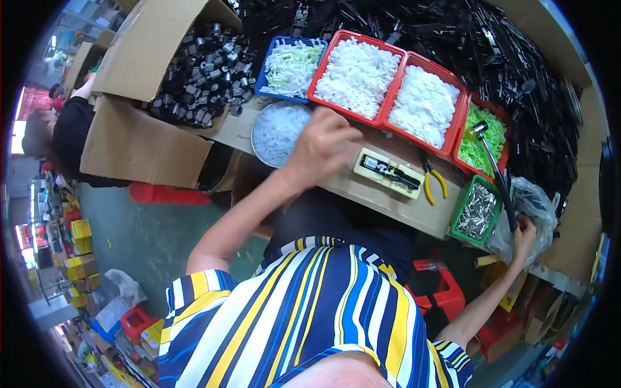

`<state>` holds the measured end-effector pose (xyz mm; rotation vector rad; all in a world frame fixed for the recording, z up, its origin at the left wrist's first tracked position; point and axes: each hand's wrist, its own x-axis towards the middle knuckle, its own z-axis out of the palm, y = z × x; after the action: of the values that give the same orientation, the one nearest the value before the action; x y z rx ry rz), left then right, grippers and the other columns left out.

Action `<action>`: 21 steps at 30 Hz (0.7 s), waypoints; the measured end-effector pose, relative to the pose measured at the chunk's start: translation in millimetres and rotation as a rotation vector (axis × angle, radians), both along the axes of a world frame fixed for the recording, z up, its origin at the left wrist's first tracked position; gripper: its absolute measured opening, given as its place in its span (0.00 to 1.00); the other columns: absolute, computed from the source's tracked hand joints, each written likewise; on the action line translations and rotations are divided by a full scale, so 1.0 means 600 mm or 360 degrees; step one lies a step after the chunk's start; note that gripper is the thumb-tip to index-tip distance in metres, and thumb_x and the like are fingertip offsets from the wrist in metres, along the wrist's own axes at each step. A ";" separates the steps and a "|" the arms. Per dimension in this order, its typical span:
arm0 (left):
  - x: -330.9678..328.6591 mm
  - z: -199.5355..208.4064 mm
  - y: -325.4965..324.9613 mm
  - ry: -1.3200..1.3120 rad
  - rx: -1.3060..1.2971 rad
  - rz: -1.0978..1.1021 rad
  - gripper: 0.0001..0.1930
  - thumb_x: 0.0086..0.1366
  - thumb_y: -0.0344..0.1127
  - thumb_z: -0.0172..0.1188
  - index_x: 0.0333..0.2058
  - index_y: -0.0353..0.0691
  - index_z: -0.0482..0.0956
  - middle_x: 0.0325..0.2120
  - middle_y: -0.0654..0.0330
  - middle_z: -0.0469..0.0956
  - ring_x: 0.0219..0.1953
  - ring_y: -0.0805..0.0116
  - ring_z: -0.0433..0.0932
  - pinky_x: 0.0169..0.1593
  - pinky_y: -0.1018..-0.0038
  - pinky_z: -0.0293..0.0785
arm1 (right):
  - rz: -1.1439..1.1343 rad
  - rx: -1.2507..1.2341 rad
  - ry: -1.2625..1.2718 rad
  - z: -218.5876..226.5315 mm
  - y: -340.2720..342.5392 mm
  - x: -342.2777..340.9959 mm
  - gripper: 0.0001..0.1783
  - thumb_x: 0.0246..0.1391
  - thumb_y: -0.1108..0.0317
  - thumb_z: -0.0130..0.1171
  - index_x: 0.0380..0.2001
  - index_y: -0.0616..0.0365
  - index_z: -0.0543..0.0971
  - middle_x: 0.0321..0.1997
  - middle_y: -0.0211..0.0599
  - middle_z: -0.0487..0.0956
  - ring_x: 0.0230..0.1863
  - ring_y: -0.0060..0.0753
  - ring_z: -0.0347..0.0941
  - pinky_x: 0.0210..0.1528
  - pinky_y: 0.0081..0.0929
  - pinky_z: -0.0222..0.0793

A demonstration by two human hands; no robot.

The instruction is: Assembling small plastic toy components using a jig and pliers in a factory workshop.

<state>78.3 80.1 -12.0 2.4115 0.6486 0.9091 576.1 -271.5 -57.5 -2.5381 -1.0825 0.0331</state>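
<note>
My left hand [321,143] hovers between a round bowl of clear small plastic parts [277,134] and a cream fixture block [366,169]. Its fingers are curled together; anything in them is too small or hidden to name. In the block lies a black part with metal and green bits [391,171]. Far to the right, my right hand [524,237] is closed round the black handle of a hammer [496,161]. The hammer's metal head reaches over a red bin of light green plastic pieces [490,131]. Yellow-handled pliers [434,182] rest on the cardboard-topped table right of the block.
Red bins hold white plastic pieces [357,72] and white discs [424,107]. A blue bin [262,81] stands left, a green bin of metal pins [477,212] right, beside a clear plastic bag [537,204]. Black parts [453,39] pile behind. A carton [145,145] flanks the left.
</note>
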 end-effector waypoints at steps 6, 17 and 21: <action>-0.071 0.021 0.120 0.0220 0.0277 0.0568 0.09 0.55 0.33 0.69 0.35 0.36 0.86 0.34 0.54 0.82 0.42 0.58 0.76 0.47 0.66 0.73 | -0.0007 0.0008 0.0004 0.001 0.050 -0.011 0.13 0.54 0.68 0.64 0.37 0.68 0.80 0.29 0.45 0.80 0.29 0.37 0.74 0.37 0.33 0.70; -0.032 -0.016 0.257 0.0598 0.0292 0.0944 0.15 0.52 0.46 0.71 0.29 0.39 0.85 0.33 0.55 0.79 0.44 0.55 0.73 0.47 0.60 0.72 | -0.0127 0.0119 0.0210 0.019 -0.002 -0.007 0.12 0.56 0.69 0.63 0.40 0.66 0.81 0.29 0.36 0.79 0.29 0.25 0.72 0.37 0.25 0.69; -0.035 -0.028 0.271 0.0500 0.0328 0.0901 0.13 0.53 0.44 0.71 0.29 0.40 0.86 0.34 0.56 0.80 0.44 0.56 0.74 0.46 0.60 0.73 | -0.0029 0.0131 0.0075 0.000 0.011 -0.018 0.17 0.53 0.67 0.64 0.44 0.67 0.80 0.33 0.44 0.81 0.33 0.37 0.77 0.39 0.32 0.72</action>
<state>57.4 243.0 -28.6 2.6258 1.4731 0.8366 565.6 -264.6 -57.4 -2.4613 -1.0213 0.0426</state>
